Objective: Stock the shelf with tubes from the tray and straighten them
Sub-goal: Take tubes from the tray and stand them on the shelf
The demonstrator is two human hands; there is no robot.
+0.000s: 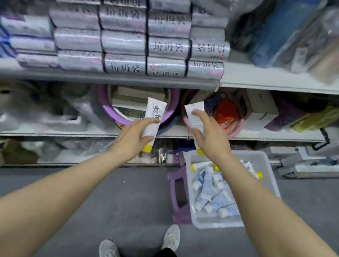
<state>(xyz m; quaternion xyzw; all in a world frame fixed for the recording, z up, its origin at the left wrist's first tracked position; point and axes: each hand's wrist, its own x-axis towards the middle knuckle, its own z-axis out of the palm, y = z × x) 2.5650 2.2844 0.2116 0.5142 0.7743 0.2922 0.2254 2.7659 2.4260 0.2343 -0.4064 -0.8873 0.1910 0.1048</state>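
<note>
Your left grip (pixel 139 132) holds a white tube (pixel 153 118) upright. Your right grip (pixel 209 134) holds another tube (pixel 195 115), maybe tilted. More tubes lie in the tray (pixel 267 177) below.

Two hands, left hand (pixel 135 137) and right hand (pixel 209 134); two held tubes (pixel 155 112); one tray (pixel 267 179); two shoes (pixel 110 253).

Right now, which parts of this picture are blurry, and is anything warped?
Head view: the grey packs up top are smeared by motion blur; the tubes in the left hand and right hand read sharper; the shelf edge bows from the wide lens.
</note>
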